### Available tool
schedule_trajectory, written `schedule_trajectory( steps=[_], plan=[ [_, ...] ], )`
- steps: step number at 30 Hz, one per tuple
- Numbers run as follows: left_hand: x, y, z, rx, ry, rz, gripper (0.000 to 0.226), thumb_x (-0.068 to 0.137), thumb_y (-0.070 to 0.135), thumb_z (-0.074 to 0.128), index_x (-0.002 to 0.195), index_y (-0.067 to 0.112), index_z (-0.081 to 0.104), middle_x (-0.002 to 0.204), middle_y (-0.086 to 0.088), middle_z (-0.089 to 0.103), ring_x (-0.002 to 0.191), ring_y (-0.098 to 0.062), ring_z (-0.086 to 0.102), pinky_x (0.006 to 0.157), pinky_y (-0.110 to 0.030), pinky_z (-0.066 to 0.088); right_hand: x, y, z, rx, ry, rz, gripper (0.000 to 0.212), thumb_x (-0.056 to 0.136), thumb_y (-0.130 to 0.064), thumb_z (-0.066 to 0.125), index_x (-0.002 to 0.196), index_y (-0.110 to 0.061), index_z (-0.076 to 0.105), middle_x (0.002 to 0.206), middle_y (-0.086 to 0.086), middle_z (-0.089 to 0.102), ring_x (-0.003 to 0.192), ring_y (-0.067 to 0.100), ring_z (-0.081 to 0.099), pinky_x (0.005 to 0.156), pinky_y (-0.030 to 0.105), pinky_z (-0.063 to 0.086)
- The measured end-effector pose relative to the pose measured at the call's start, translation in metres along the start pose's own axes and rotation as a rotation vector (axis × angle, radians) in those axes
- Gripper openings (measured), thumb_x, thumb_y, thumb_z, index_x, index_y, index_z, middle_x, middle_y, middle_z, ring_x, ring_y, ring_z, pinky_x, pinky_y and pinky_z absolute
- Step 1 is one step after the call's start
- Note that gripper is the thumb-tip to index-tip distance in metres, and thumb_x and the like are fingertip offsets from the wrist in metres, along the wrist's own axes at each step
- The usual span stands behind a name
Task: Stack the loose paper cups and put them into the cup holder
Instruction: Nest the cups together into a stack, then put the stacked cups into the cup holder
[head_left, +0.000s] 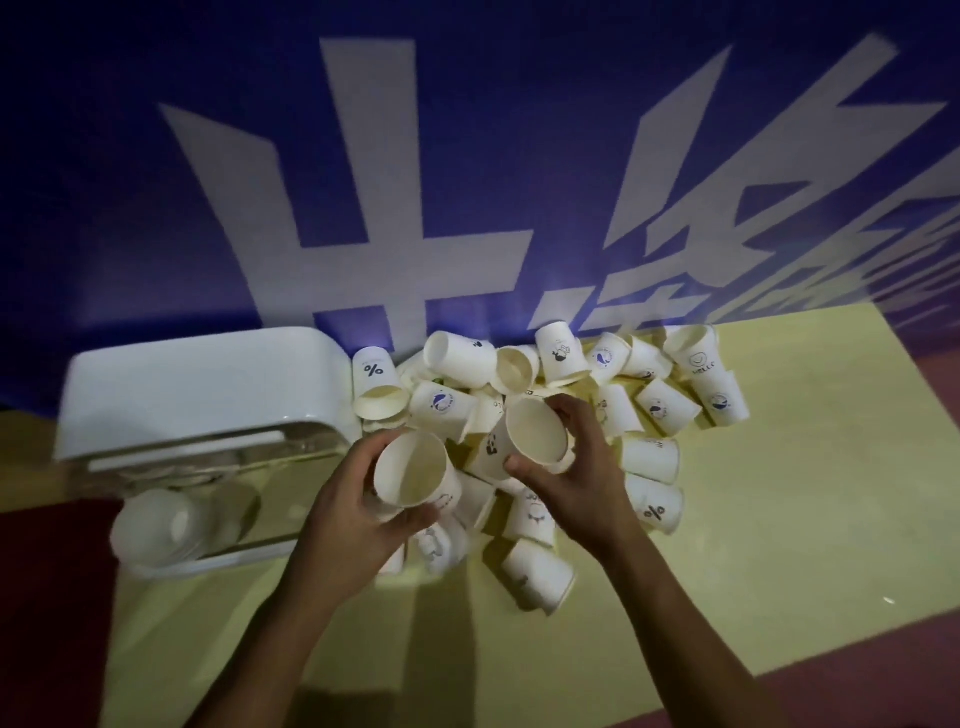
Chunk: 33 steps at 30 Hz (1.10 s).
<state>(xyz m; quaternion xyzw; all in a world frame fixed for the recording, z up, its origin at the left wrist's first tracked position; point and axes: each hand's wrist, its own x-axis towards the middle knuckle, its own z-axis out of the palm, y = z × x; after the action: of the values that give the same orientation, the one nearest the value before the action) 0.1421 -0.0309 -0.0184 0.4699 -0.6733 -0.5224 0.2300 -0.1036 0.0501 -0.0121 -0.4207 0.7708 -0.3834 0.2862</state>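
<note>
Several loose white paper cups (613, 395) lie in a heap on the yellow surface, most on their sides, some printed with small logos. My left hand (353, 514) grips one paper cup (410, 470) with its mouth facing me. My right hand (576, 467) holds a second paper cup (535, 428) just to the right of it, mouth also up; the two cups are apart. The white cup holder (208, 395) lies on its side to the left, with a clear tube part (171, 519) showing stacked cups inside.
A blue banner (467, 156) with large white characters stands right behind the heap. The yellow surface (779, 467) extends to the right and toward me, bordered by dark red floor (47, 597) at left and lower right. The scene is dim.
</note>
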Motion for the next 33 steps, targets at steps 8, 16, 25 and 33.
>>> schedule_trajectory(
  steps=[8,16,25,33],
  plan=[
    [-0.055,-0.046,-0.120,-0.100,0.077,0.031,0.066,0.081,0.039,0.086,0.138,0.036,0.052,0.132,0.024,0.061,0.122,-0.002,0.061,0.089,-0.022,0.056,-0.053,-0.091,0.117,0.057,-0.127,-0.118,0.068,0.079,-0.051,0.084,0.135,-0.035,0.049,0.132,-0.020,0.056,0.123,0.004,0.054,0.098,0.027,0.048],
    [-0.088,-0.091,-0.197,-0.034,0.206,0.036,0.071,0.068,0.026,0.089,0.131,0.031,0.055,0.129,0.017,0.063,0.118,-0.009,0.061,0.087,-0.015,0.048,-0.083,-0.135,0.203,0.098,-0.198,-0.150,0.065,0.074,-0.036,0.091,0.127,-0.031,0.053,0.123,-0.017,0.061,0.115,0.008,0.059,0.090,0.018,0.048],
    [-0.080,-0.101,-0.225,-0.100,0.300,0.046,0.073,0.068,0.008,0.095,0.126,0.033,0.058,0.121,0.030,0.063,0.112,0.002,0.062,0.086,-0.007,0.044,-0.093,-0.154,0.236,0.060,-0.157,-0.157,0.073,0.070,-0.039,0.092,0.132,-0.027,0.054,0.127,-0.017,0.060,0.118,0.002,0.057,0.089,0.011,0.046],
    [-0.067,-0.122,-0.222,0.039,0.227,0.018,0.075,0.068,0.024,0.096,0.126,0.046,0.055,0.124,0.038,0.059,0.117,0.010,0.055,0.090,-0.004,0.039,-0.098,-0.157,0.241,0.050,-0.117,-0.160,0.077,0.070,-0.039,0.092,0.137,-0.025,0.054,0.132,-0.017,0.059,0.122,0.002,0.057,0.095,0.020,0.050]
  ],
)
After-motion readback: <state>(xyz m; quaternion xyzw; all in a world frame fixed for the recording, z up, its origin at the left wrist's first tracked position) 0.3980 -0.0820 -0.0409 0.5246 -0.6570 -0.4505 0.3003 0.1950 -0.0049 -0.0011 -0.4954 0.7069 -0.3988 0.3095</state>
